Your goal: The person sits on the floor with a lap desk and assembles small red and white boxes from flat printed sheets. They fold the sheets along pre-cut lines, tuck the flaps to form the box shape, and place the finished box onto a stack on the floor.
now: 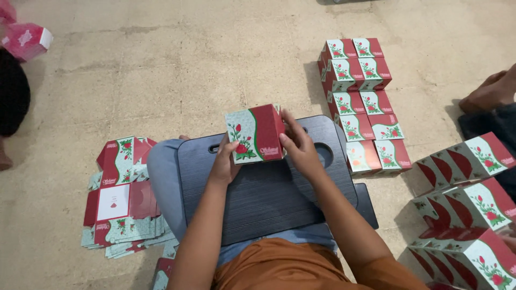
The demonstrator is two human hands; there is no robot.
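We hold a small red and pale green carton printed with a rose between both hands, just above the dark ribbed lap tray that rests across our knees. Our left hand grips the carton's near left corner, fingers wrapped onto its green face, while our right hand clamps its right side, with fingertips pressing at the upper edge; the two hands stay apart, with the carton filling the space between them. The carton sits tilted, with its red panel turned up toward us. To the left of our left hand, well apart on the floor, lies a loose pile of flat unfolded cartons of the same print. Beyond and to the right of our right hand stand folded cartons in two neat rows, touching one another. Farther right, a second cluster of larger stacked cartons lies near another person's foot. Far to the left of our left hand, at the upper corner, a pink carton shows beside another person's dark form.
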